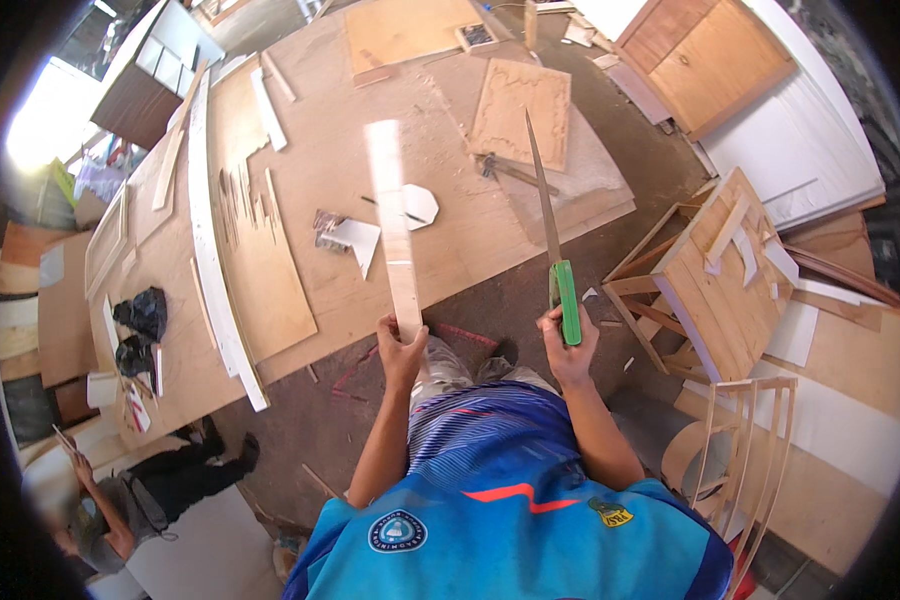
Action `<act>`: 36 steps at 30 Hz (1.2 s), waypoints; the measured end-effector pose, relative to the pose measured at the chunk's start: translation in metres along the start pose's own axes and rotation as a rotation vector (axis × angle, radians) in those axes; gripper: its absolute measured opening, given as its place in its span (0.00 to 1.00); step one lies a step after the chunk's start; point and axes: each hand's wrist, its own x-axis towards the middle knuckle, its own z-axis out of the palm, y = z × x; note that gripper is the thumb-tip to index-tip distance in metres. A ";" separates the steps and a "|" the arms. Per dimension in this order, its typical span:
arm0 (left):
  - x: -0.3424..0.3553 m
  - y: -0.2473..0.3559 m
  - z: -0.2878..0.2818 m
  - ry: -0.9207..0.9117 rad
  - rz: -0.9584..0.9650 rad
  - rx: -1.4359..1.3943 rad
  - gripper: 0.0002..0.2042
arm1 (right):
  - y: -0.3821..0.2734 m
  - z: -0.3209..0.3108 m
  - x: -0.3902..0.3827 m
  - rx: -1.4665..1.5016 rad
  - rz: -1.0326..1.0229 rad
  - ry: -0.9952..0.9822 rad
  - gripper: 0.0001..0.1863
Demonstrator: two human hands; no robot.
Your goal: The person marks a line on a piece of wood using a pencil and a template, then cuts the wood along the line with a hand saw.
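My left hand (402, 352) is closed round the lower end of a pale wooden strip (398, 240), which stands up over the worktable (450, 262) and is blurred toward its top. In my right hand (573, 350) is a handsaw (566, 300), gripped by its green handle. Its narrow blade points up and away, seen nearly edge-on, apart from the strip. Beyond the strip lie white cut pieces (355, 238) and a dark pencil-like stick (378, 203). A hammer (520, 174) rests by a carved wooden panel (530, 108), close to the saw's blade.
Long boards (210, 240) and thin slats cover the table's left side. To my right stands a wooden stool-like frame (720, 290) with offcuts on it, near a slender wooden rack (755, 410). Another person (135, 500) reclines at the lower left, holding a flat object.
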 end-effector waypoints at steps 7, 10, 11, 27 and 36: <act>-0.008 0.022 0.045 0.005 -0.328 -0.640 0.24 | 0.027 0.028 -0.006 -0.273 -0.001 -0.297 0.18; -0.003 0.009 0.047 -0.059 -0.477 -0.906 0.20 | 0.041 0.044 -0.012 -0.360 -0.077 -0.372 0.25; -0.005 0.010 0.050 -0.063 -0.483 -0.904 0.20 | 0.050 0.048 -0.014 -0.370 -0.223 -0.342 0.26; 0.051 -0.021 -0.034 -0.507 0.501 0.760 0.26 | 0.070 0.062 -0.104 -0.375 0.172 0.060 0.11; 0.133 -0.001 -0.032 -1.205 1.164 0.759 0.45 | 0.042 0.133 -0.175 -0.521 0.283 0.431 0.10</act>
